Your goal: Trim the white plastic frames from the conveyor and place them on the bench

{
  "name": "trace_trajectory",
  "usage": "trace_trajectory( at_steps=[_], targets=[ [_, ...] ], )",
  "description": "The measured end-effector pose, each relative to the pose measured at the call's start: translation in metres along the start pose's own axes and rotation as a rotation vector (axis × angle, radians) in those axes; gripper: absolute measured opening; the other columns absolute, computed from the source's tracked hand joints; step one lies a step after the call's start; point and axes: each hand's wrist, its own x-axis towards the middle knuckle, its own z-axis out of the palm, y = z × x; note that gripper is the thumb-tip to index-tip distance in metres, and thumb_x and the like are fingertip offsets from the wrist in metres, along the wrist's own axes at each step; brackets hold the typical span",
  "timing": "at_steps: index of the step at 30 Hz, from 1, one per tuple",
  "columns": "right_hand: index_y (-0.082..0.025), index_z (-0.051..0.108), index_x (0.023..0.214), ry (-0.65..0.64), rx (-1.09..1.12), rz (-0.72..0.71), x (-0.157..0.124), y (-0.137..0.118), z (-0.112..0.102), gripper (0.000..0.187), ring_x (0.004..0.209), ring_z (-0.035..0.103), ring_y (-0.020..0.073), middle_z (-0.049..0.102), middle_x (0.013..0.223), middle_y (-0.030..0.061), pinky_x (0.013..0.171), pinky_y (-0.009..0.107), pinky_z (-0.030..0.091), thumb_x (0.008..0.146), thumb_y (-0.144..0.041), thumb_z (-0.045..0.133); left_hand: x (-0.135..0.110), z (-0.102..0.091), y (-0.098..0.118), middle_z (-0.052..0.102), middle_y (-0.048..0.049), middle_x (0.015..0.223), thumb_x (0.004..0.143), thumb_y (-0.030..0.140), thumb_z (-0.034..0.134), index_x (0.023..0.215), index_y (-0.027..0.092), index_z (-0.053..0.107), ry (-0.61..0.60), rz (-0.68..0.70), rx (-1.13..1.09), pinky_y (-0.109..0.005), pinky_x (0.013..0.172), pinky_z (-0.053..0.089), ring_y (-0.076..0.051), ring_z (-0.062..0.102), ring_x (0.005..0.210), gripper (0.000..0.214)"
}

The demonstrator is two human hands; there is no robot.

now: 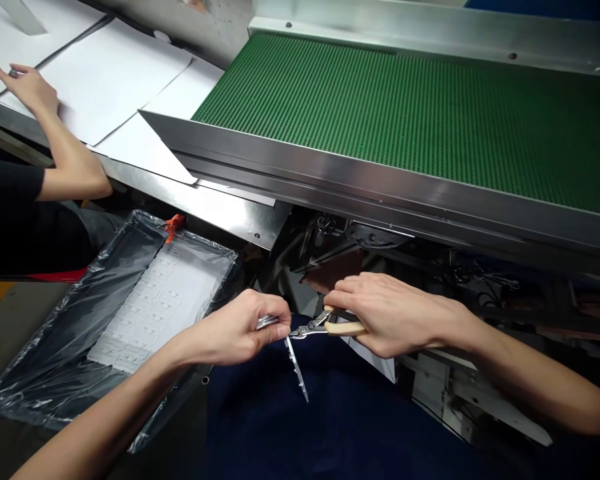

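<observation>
Above my lap, my left hand is closed on a thin light-grey part. Its narrow, knobbed edge hangs down below the fingers, and more thin pieces show between thumb and forefinger. My right hand wraps round the cream handles of a pair of nippers. The metal jaws point left and meet the part at my left fingertips; whether they bite into it cannot be made out. To the left, flat whitish parts lie in rows inside a plastic-lined bin.
A green conveyor belt runs behind a metal side rail. White sheets cover the metal bench at upper left, where a co-worker's hand holds a small object. An orange clip grips the bin's rim.
</observation>
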Motion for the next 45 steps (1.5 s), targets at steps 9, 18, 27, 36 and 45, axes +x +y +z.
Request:
trace_trajectory(
  at_steps=[9,18,27,36,45],
  targets=[
    [-0.019,0.059,0.084,-0.024,-0.032,-0.041,0.001,0.002,-0.008,0.015,0.060,0.050,0.0154,0.057,0.071,0.0043,0.054,0.028,0.026,0.070,-0.019,0.055,0.003,0.003,0.006,0.058,0.0000,0.069,0.086,0.025,0.048,0.072,0.017,0.059,-0.027,0.005,0.052,-0.024,0.058,0.037,-0.014,0.051,0.062,0.019],
    [-0.018,0.058,0.074,-0.142,-0.046,-0.064,0.007,0.001,-0.026,0.011,0.050,0.043,0.0118,0.054,0.062,0.0021,0.049,0.026,0.021,0.065,-0.017,0.052,0.010,0.007,0.007,0.055,0.0015,0.068,0.085,0.021,0.048,0.073,0.016,0.057,-0.081,0.005,0.061,-0.023,0.056,0.035,-0.012,0.048,0.061,0.016],
    [-0.019,0.051,0.066,-0.207,0.088,-0.028,0.010,0.016,-0.019,0.004,0.043,0.033,0.0083,0.049,0.050,-0.0023,0.046,0.024,0.019,0.067,-0.018,0.047,0.009,0.013,-0.003,0.047,0.0040,0.063,0.087,0.033,0.047,0.076,0.017,0.056,-0.033,-0.126,-0.093,-0.023,0.052,0.031,-0.010,0.039,0.056,0.021],
    [-0.020,0.056,0.074,-0.055,0.305,0.294,-0.014,0.039,0.027,0.009,0.052,0.044,0.0102,0.055,0.059,-0.0018,0.050,0.024,0.023,0.071,-0.018,0.047,0.004,0.038,-0.011,0.053,0.0025,0.071,0.074,0.047,0.065,0.089,0.020,0.058,0.098,-0.256,-0.325,-0.024,0.057,0.036,-0.013,0.046,0.065,0.032],
    [-0.020,0.051,0.083,0.099,0.309,0.264,-0.023,0.026,0.036,0.009,0.067,0.049,0.0129,0.056,0.077,0.0005,0.058,0.023,0.029,0.073,-0.022,0.051,0.003,0.050,-0.023,0.061,-0.0031,0.095,0.071,0.038,0.071,0.111,0.023,0.056,0.142,-0.302,-0.519,-0.030,0.074,0.043,-0.017,0.056,0.081,0.046]
  ],
)
